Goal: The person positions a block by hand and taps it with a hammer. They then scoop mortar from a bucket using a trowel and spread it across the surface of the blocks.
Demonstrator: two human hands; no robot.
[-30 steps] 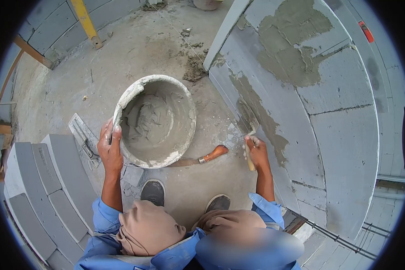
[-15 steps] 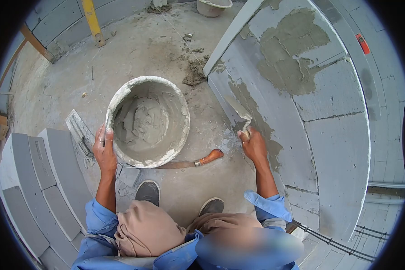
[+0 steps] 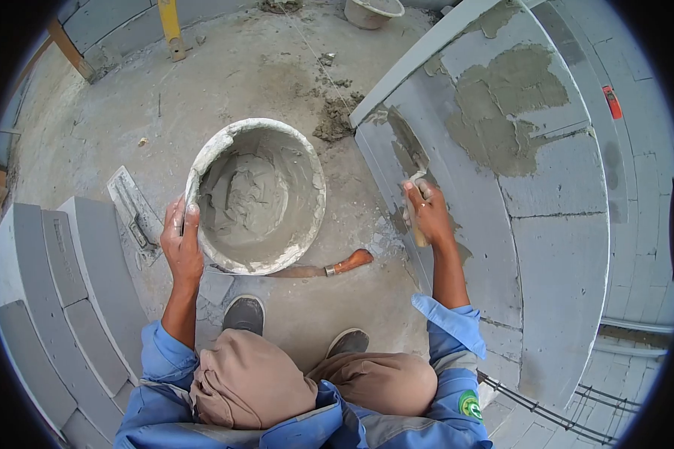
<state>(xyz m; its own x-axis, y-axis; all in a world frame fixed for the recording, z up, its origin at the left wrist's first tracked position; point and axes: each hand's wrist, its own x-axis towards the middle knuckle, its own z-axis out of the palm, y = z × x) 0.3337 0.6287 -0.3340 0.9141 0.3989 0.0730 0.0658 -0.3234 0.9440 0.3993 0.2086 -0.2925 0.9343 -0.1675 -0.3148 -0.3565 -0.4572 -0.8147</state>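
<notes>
My left hand (image 3: 182, 243) is closed around the left rim of a round bucket (image 3: 316, 196), its wall crusted with mortar. Grey wet mortar (image 3: 249, 196) lies inside, spread up the sides. In my right hand (image 3: 432, 215) is a trowel (image 3: 410, 144), its blade lying close against the grey block wall (image 3: 494, 247) on the right. Below that hand the trowel's handle end sticks out. Smeared mortar (image 3: 505, 105) covers part of the wall's upper blocks, and a thinner strip runs down near the trowel.
A handsaw with a wooden handle (image 3: 350, 261) lies in front of the bucket. Left of it rests a flat float (image 3: 133, 213), beside stacked grey blocks (image 3: 97, 262). A second tub (image 3: 373, 13), a yellow level (image 3: 170, 30) and mortar clumps (image 3: 335, 120) are farther back.
My right hand has moved up along the wall with the trowel, whose blade now lies higher over the mortar strip. The left hand stays on the bucket rim. The view has shifted slightly.
</notes>
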